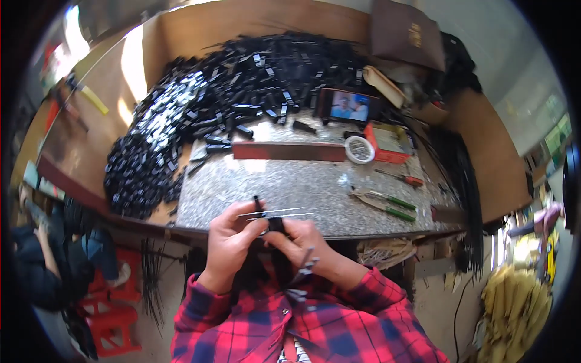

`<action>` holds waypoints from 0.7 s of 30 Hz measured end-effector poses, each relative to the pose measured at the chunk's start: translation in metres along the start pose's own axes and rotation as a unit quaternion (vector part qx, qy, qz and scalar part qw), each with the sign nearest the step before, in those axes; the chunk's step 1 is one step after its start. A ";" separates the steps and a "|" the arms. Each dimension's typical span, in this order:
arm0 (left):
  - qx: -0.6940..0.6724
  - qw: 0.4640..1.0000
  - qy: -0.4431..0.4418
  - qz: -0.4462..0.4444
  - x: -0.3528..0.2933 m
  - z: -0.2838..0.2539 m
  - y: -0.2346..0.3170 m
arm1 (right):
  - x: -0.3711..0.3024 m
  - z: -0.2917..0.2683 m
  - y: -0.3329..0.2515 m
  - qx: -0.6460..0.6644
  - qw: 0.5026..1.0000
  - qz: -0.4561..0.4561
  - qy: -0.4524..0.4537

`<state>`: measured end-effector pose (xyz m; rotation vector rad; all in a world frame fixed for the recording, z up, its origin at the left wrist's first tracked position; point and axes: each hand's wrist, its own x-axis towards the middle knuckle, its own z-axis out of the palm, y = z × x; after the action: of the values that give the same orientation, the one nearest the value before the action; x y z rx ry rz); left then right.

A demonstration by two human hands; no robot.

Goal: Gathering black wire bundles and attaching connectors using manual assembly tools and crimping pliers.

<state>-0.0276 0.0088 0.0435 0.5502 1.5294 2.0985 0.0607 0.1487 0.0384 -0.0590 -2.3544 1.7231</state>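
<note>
My left hand (229, 241) is closed near the front edge of the speckled stone slab (212, 199), pinching a small black piece (257, 204) between thumb and fingers. Two thin metal rods (290, 211) stick out to the right from that pinch. Close beside it, my right hand (299, 241) is closed on a black block-like part (276, 224), whose exact kind I cannot make out. Below the right hand, dark strips with pale ends (302, 269) hang in front of my shirt, smeared by motion.
A large heap of black parts (242, 78) fills the back and left. Ahead lie a long reddish bar (287, 152), a white cup of small pieces (359, 150), a red box (387, 145) and a propped phone (350, 106). Green-handled pliers (387, 202) and a screwdriver (405, 178) are at right.
</note>
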 end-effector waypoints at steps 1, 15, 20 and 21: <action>-0.002 1.000 0.008 -0.002 0.001 0.002 -0.002 | 0.000 -0.001 0.000 -0.015 1.000 -0.016 0.006; -0.086 0.995 -0.002 -0.045 -0.004 -0.012 -0.009 | -0.004 0.003 0.012 0.005 0.996 -0.091 0.026; -0.148 0.985 -0.051 -0.077 -0.002 -0.002 -0.011 | -0.006 -0.009 0.017 0.067 0.997 -0.024 -0.012; -0.176 0.979 -0.066 -0.077 -0.002 0.001 -0.013 | -0.006 -0.009 0.022 0.091 0.996 -0.025 -0.007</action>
<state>-0.0239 0.0118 0.0314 0.4168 1.0591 2.0992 0.0663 0.1625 0.0196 0.0414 -2.1777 1.9095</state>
